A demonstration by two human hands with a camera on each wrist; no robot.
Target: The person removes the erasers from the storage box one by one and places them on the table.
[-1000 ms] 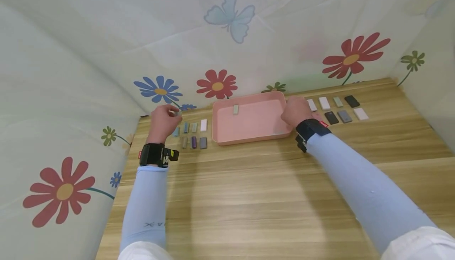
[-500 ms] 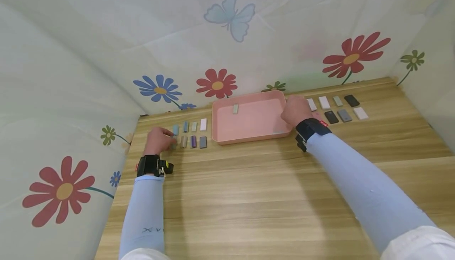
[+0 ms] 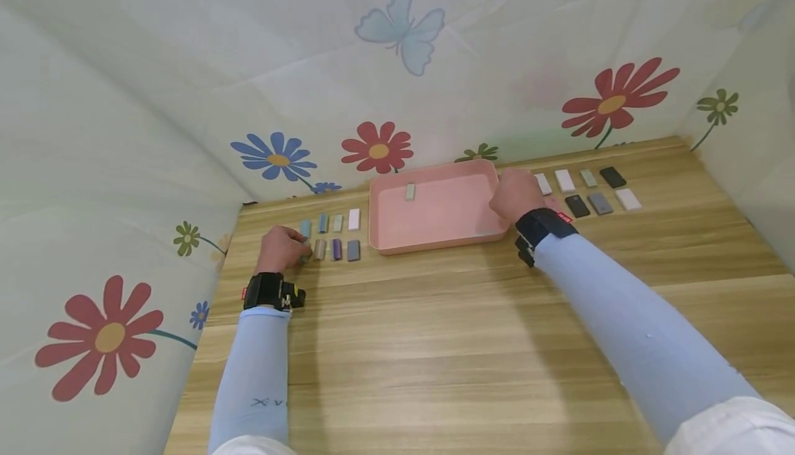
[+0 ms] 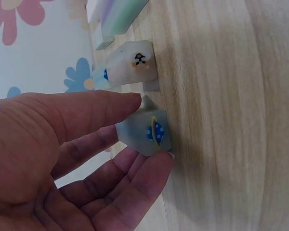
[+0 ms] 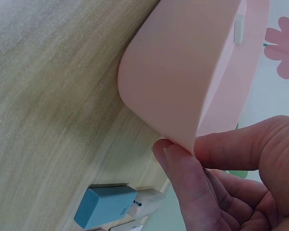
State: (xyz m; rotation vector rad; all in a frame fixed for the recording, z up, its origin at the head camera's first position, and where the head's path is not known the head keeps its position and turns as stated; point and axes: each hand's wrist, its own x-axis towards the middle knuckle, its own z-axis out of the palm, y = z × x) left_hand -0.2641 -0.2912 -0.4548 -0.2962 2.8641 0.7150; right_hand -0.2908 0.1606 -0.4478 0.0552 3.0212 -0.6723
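Note:
Between thumb and fingers of my left hand (image 3: pixel 279 249) is a pale translucent eraser (image 4: pixel 143 132) with a blue ringed-planet picture, held at the tabletop at the left end of the front row. Beside it stands a whitish eraser (image 4: pixel 132 62) with an animal face. My right hand (image 3: pixel 517 196) pinches the right end wall of a shallow pink tray (image 3: pixel 447 213), thumb on the inside and fingers outside. One pale green eraser (image 3: pixel 410 192) lies in the tray near its back left. A teal eraser (image 5: pixel 106 206) lies on the table near the right hand.
Left of the tray are two short rows of erasers, including a purple one (image 3: pixel 337 249) and a grey one (image 3: pixel 353 250). More erasers, among them a black one (image 3: pixel 613 177), line up at the right. Flower-printed cloth (image 3: pixel 397 96) borders the table's back and sides.
Over the last second my left hand has come down and nearer with the eraser, from above the back row to the front row. My right hand stays at the tray wall.

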